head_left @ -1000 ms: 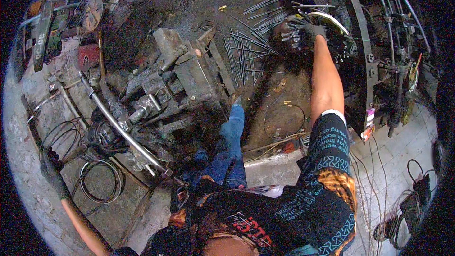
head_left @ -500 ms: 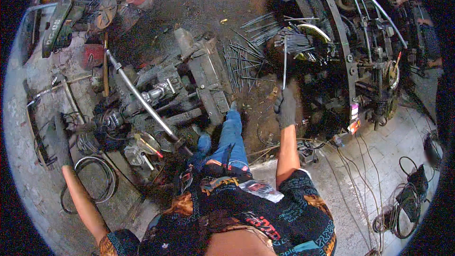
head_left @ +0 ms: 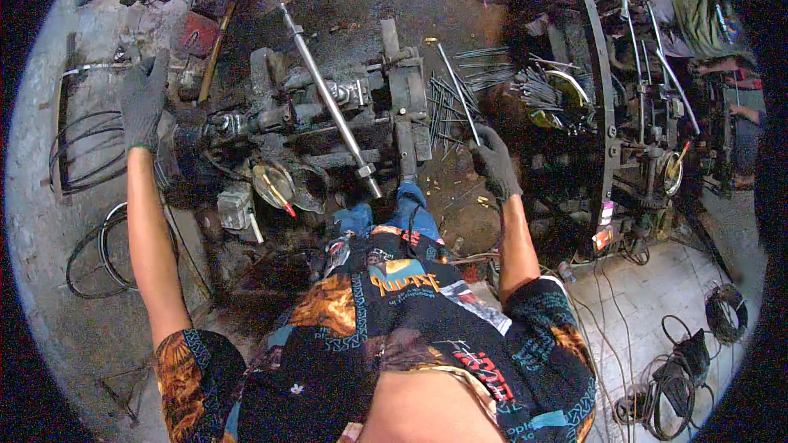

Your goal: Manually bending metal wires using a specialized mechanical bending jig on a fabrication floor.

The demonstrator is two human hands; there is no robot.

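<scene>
My right hand (head_left: 495, 166), in a dark grey knit glove, is closed round the lower end of a thin metal rod (head_left: 458, 90). The rod slants up and to the left, across the loose rods (head_left: 451, 111) scattered on the floor. At the left, my gloved left hand (head_left: 145, 102) has its fingers stretched out, beside the end of a machine and near a thin bar (head_left: 98, 68); whether it touches either is unclear. Between my hands lies a greasy machine (head_left: 316, 107) with a thick shiny steel bar (head_left: 328, 98) slanting across it and a clamp-like block (head_left: 408, 107) at its right end.
Right of my right hand sits a heap of rods (head_left: 546, 94) beside a long upright metal strip (head_left: 603, 98). Another person's arm (head_left: 743, 112) shows at the far right. Coiled cables (head_left: 677, 385) lie at lower right, and black hose loops (head_left: 115, 246) at lower left.
The whole view has shifted. My right hand has drawn the rod away from the heap, and it now leans left. My left hand has moved forward, from beside the cables toward the thin bar.
</scene>
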